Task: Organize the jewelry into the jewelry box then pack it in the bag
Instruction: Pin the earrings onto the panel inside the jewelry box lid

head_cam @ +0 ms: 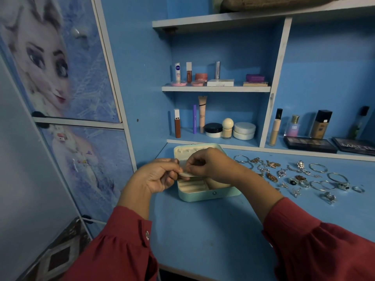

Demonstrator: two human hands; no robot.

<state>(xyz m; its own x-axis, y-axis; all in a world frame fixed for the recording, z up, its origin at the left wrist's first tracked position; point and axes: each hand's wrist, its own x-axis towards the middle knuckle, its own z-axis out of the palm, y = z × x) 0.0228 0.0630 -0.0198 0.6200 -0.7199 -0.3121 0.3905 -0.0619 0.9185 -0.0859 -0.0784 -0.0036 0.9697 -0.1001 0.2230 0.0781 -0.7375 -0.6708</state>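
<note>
Head view shows one open mint jewelry box (205, 194) on the blue tabletop (223, 230); above it, left hand (156, 178) and right hand (209, 165) fingers pinch one small cream flap (185, 174). Two dozen or so jewelry pieces (300, 175) lie scattered right of the box

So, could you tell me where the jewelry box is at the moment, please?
In the head view the open mint jewelry box sits on the blue desk, centre-left, under both hands, with the loose jewelry spread to its right.
</note>
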